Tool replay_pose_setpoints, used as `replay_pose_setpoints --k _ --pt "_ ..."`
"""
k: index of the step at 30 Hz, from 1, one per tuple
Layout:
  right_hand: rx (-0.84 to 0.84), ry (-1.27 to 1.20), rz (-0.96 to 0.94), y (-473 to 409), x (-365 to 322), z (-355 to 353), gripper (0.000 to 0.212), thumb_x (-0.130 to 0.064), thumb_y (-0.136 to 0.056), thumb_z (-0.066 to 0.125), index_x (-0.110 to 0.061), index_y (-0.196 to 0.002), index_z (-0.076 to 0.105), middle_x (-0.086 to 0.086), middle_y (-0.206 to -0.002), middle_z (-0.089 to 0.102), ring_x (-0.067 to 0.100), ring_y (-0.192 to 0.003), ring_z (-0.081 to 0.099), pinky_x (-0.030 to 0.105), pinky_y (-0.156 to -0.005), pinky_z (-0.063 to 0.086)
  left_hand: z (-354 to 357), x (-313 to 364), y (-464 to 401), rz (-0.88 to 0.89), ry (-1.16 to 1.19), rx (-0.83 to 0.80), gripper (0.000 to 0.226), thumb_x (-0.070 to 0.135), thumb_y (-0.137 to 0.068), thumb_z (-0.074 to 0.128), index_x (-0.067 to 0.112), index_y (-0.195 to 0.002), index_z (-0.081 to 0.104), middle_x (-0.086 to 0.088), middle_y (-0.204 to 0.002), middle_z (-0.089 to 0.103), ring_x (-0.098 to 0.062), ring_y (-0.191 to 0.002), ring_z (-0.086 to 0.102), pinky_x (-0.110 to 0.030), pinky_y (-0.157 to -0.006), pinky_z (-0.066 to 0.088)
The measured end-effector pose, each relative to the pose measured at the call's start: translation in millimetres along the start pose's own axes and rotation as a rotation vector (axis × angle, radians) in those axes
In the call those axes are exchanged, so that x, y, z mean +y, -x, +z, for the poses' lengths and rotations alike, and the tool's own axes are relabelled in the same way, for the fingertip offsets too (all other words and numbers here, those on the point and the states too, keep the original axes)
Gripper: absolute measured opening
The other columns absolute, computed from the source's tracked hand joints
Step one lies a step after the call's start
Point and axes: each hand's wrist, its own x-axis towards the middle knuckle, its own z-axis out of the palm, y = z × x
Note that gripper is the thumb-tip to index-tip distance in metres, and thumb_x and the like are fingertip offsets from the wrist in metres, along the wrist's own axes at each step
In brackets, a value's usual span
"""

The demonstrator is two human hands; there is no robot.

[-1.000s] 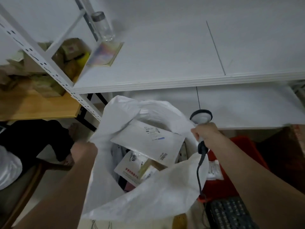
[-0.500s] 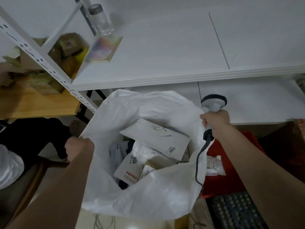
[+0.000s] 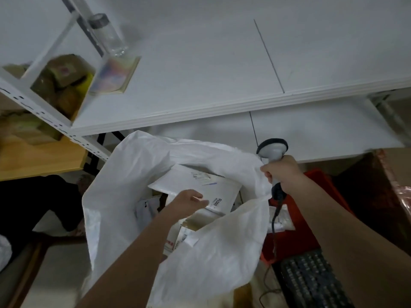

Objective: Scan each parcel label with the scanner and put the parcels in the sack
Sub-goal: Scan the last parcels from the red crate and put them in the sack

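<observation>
Reaching into the sack, the left hand lies flat-fingered on a white parcel. Right hand grips the scanner and the sack's rim

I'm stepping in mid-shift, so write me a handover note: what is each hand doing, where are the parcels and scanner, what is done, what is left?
Left hand: open, reaching into the white sack, fingers over the top white parcel marked 09016.
Right hand: grips the scanner together with the sack's right rim.
Done: several parcels lie inside the sack.
Left: no unscanned parcels are in view. A small packet lies in the red crate; whether it belongs to the job is unclear.
</observation>
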Motion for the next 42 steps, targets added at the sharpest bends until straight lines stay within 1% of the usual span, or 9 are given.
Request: replay_pose_setpoints --k 4,8,10,13,15,21,25,30,42 --pt "-0.014 0.044 0.064 -7.4 19.3 -17.7 0.025 0.005 -0.078 0.067 -0.004 -0.060 0.052 0.014 -0.056 0.053 0.024 -0.055 0.051 0.033 -0.065 0.045 40.2 20.4 -3.7 0.010 0.002 -0.218 0.057 0.044 -0.082 0.073 0.019 -0.131 0.056 0.001 -0.116 0.066 -0.005 -0.091 0.061 -0.018 -0.075 0.046" --pt "0.007 0.092 0.127 -12.5 38.2 -43.1 0.036 -0.002 -0.084 0.069 -0.007 -0.054 0.051 0.010 -0.053 0.053 0.021 -0.049 0.049 0.030 -0.057 0.046 43.5 43.5 -0.6 -0.074 0.132 -0.528 0.047 0.045 -0.081 0.074 0.008 -0.109 0.070 -0.008 -0.096 0.071 -0.015 -0.077 0.066 -0.033 -0.083 0.055" --pt "0.036 0.075 0.142 -15.8 45.1 -60.4 0.047 -0.006 -0.086 0.070 -0.005 -0.043 0.051 0.010 -0.050 0.054 0.023 -0.053 0.051 0.033 -0.065 0.047 44.6 68.6 -0.7 0.026 0.021 -0.378 0.041 0.044 -0.086 0.068 0.003 -0.092 0.071 -0.007 -0.079 0.071 -0.013 -0.061 0.064 -0.026 -0.070 0.055" --pt "0.048 0.049 0.184 -13.3 55.3 -96.3 0.048 -0.008 -0.089 0.069 -0.004 -0.045 0.048 0.009 -0.041 0.050 0.023 -0.049 0.052 0.035 -0.061 0.049 60.1 110.6 -12.8 0.353 -0.149 0.341 0.050 0.039 -0.093 0.061 0.013 -0.053 0.045 0.003 -0.049 0.043 -0.007 -0.044 0.039 -0.023 -0.054 0.035" --pt "0.086 0.014 0.209 -11.1 66.2 -128.1 0.048 -0.010 -0.091 0.068 -0.002 -0.051 0.043 0.012 -0.048 0.049 0.024 -0.060 0.054 0.039 -0.074 0.053 82.6 138.2 -18.9 0.559 -0.014 0.589 0.050 0.026 -0.097 0.055 0.013 -0.054 0.035 0.003 -0.050 0.035 -0.008 -0.047 0.033 -0.022 -0.053 0.027" --pt "0.124 -0.173 0.291 -20.4 140.1 -233.3 0.020 -0.007 -0.085 0.075 0.001 -0.089 0.057 0.020 -0.074 0.062 0.025 -0.058 0.056 0.035 -0.054 0.048 210.5 193.5 -23.6 0.864 -0.112 0.346 0.036 0.019 -0.096 0.049 0.014 -0.062 0.043 0.005 -0.055 0.039 -0.009 -0.052 0.038 -0.026 -0.055 0.032" --pt "0.065 -0.180 0.347 -33.9 198.2 -286.6 0.018 -0.005 -0.089 0.070 -0.007 -0.088 0.052 0.012 -0.056 0.058 0.020 -0.044 0.055 0.024 -0.038 0.042 304.5 160.0 -53.4 0.649 -0.121 0.251 0.029 0.014 -0.096 0.053 0.008 -0.068 0.052 0.001 -0.061 0.050 -0.010 -0.057 0.046 -0.026 -0.058 0.035" --pt "0.062 -0.263 0.243 -76.2 282.9 -310.8 0.029 -0.006 -0.087 0.072 -0.013 -0.091 0.044 0.017 -0.076 0.057 0.029 -0.069 0.055 0.040 -0.067 0.047 393.3 97.8 -121.9 0.217 -0.167 0.168 0.021 0.014 -0.096 0.050 0.004 -0.110 0.061 -0.009 -0.105 0.064 -0.024 -0.095 0.060 -0.027 -0.072 0.040" --pt "-0.017 -0.403 0.033 -304.6 437.5 -171.1 0.028 -0.011 -0.084 0.075 -0.005 -0.109 0.062 0.006 -0.064 0.060 0.011 -0.047 0.055 0.028 -0.050 0.047 520.5 -91.4 -401.0 -0.122 -0.164 0.205 0.055 0.007 -0.088 0.057 -0.004 -0.140 0.041 -0.023 -0.137 0.052 -0.036 -0.123 0.053 -0.035 -0.098 0.044"
